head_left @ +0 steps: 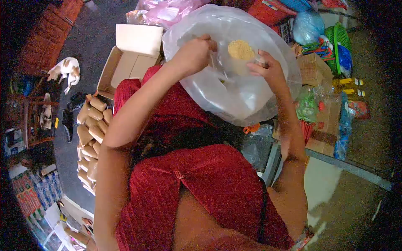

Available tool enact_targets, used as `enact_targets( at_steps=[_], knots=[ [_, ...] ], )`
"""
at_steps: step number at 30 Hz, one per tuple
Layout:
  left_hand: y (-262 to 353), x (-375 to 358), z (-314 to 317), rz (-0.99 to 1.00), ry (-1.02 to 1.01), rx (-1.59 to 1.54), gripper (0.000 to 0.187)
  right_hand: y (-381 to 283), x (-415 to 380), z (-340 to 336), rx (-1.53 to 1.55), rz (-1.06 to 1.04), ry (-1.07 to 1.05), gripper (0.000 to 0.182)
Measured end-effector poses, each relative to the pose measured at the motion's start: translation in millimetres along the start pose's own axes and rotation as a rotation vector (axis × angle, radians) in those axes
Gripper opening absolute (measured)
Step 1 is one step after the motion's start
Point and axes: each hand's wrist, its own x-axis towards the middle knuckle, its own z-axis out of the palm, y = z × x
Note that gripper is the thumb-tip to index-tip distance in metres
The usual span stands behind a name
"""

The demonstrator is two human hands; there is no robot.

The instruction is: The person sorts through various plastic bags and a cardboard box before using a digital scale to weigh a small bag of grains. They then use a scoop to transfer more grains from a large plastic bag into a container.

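Observation:
A large translucent plastic bag (247, 98) lies wide open in front of my lap. Inside it, between my hands, shows a round patch of fine yellow granules (240, 49). My left hand (194, 56) is over the bag's left part, fingers closed in a pinch, with clear, shiny film hanging just beside the fingertips. My right hand (268, 69) is at the right of the granules, its thumb and fingers curled together close beside them. What either hand grips is too small or hidden to make out.
An open cardboard box (136, 67) stands at the left, with stacked filled brown packets (90, 136) nearer me. A white-and-brown cat (67, 72) lies on the dark floor. At the right are a carton (314, 70), a green basket (338, 39) and yellow-capped bottles (349, 87).

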Motion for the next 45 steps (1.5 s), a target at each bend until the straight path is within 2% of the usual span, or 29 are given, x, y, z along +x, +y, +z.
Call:
enact_targets(
  at_steps=[3,5,6,8,9,11,15,18,20,24,26,30,32,35,36,38,39,41,45],
  knots=[
    [-0.6,3.6,2.3,-0.024,-0.012,-0.051,0.03,-24.0,-7.6,-13.9,-0.002,0.064,0.03,0.045],
    [9.3,8.4,-3.0,-0.268,-0.09,-0.084,0.031,-51.4,-15.1,-24.1,-0.159,0.084,-0.011,0.054],
    [9.7,10.6,0.9,-0.267,-0.089,-0.086,0.031,-56.4,-18.6,-30.0,-0.162,0.084,-0.01,0.054],
    [9.8,15.5,9.8,-0.359,0.037,-0.127,0.033,-62.1,-25.6,-42.8,-0.153,0.108,-0.021,0.055],
    [13.0,17.4,11.5,-0.358,0.038,-0.129,0.033,-66.4,-30.3,-44.2,-0.155,0.108,-0.021,0.055],
    [19.1,20.6,14.9,-0.36,0.191,-0.07,0.032,-72.6,-37.6,-44.6,-0.135,0.121,0.035,0.053],
    [18.5,21.2,35.0,-0.317,0.151,-0.095,0.041,-62.8,-33.3,-35.6,-0.188,0.133,-0.051,0.053],
    [27.0,17.5,42.3,-0.297,0.087,-0.096,0.046,-58.2,-27.6,-27.1,-0.367,0.179,-0.069,0.051],
    [33.8,13.4,43.2,-0.27,0.075,-0.148,0.051,-54.8,-25.3,-24.3,-0.433,0.103,-0.076,0.056],
    [36.6,6.7,47.6,-0.216,0.092,-0.186,0.052,-40.9,-19.0,-17.6,-0.472,-0.034,-0.032,0.055],
    [40.0,3.6,45.6,-0.197,0.069,-0.172,0.053,-39.1,-15.6,-16.9,-0.766,-0.169,-0.015,0.058],
    [41.2,2.3,45.8,-0.198,0.043,-0.225,0.054,-46.0,-12.8,-12.2,-0.759,-0.201,-0.045,0.057],
    [39.8,2.6,46.2,-0.164,0.048,-0.206,0.058,-38.6,-8.0,-11.2,-0.793,-0.295,-0.106,0.041],
    [38.2,3.5,42.1,-0.144,-0.005,-0.269,0.062,-51.1,-9.1,-6.5,-0.802,-0.309,-0.163,0.034],
    [37.6,4.0,41.6,-0.146,-0.003,-0.271,0.062,-53.7,-8.4,-5.7,-0.804,-0.31,-0.165,0.034],
    [37.4,4.9,41.2,-0.101,-0.017,-0.275,0.05,-58.2,-5.7,-4.5,-0.894,-0.395,-0.205,0.034],
    [38.1,4.8,39.9,-0.099,-0.018,-0.274,0.05,-60.7,-4.0,-3.2,-0.894,-0.394,-0.203,0.034],
    [39.9,4.3,37.4,-0.22,-0.043,-0.456,0.053,-64.2,0.8,-1.4,-0.967,-0.464,-0.247,0.035],
    [32.0,5.9,41.3,-0.158,-0.036,-0.542,0.06,-69.7,14.3,1.1,-1.029,-0.537,-0.297,0.037]
  ],
)
